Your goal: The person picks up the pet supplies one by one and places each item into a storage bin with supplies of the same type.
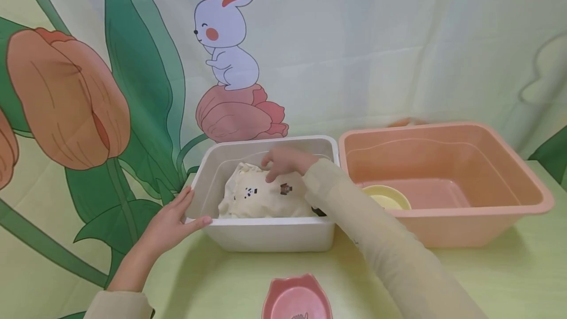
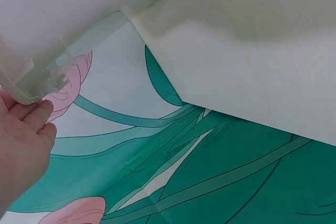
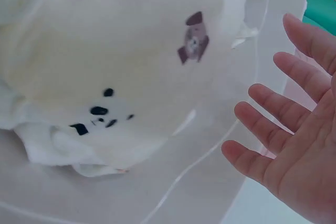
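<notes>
A peach rectangular plastic tub (image 1: 465, 230) holding a pale-yellow dish (image 1: 391, 197) stands on a pale-green tabletop (image 1: 208, 284), behind a pink, pointed-eared dish (image 1: 296, 299). A pastel fabric backdrop (image 1: 390, 53) shows a white cartoon rabbit (image 1: 223, 26).

Cloth (image 1: 266, 206) sits in L tub (image 1: 270, 238), R tub (image 1: 443, 230) alongside, bowl (image 1: 392, 196) inside, nr-L corner; dish (image 1: 299, 300) on tbl (image 1: 212, 279), nr side of L tub!
</notes>
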`<state>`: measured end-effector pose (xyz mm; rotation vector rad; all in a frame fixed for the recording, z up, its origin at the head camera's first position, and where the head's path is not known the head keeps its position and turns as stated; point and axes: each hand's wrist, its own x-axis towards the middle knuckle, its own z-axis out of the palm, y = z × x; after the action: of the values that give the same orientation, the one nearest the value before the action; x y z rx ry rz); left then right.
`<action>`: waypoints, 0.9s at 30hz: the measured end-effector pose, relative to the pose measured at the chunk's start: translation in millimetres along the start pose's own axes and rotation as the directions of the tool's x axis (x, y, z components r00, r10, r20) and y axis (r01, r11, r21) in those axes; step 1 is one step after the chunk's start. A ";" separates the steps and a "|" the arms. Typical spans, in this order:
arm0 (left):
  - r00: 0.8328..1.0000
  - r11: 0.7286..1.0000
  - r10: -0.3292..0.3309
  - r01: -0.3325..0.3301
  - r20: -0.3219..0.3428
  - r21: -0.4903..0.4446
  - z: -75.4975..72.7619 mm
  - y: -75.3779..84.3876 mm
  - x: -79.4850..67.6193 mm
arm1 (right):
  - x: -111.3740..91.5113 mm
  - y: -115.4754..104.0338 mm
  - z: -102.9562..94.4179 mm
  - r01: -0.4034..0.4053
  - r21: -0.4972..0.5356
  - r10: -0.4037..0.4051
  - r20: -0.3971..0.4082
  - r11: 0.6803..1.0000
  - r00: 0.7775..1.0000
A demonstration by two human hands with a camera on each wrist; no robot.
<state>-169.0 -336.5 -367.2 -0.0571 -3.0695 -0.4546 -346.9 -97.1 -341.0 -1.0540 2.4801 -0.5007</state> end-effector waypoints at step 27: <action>1.000 1.000 0.012 -0.012 -0.009 -0.012 -0.9 3.5 -0.5 | -23.2 -15.2 -30.1 0.058 -0.062 -0.060 -0.034 0.996 0.998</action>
<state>-168.3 -333.4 -365.4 -0.0738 -3.0565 -0.4717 -337.7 -84.8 -303.1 -1.1546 2.5163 -0.4688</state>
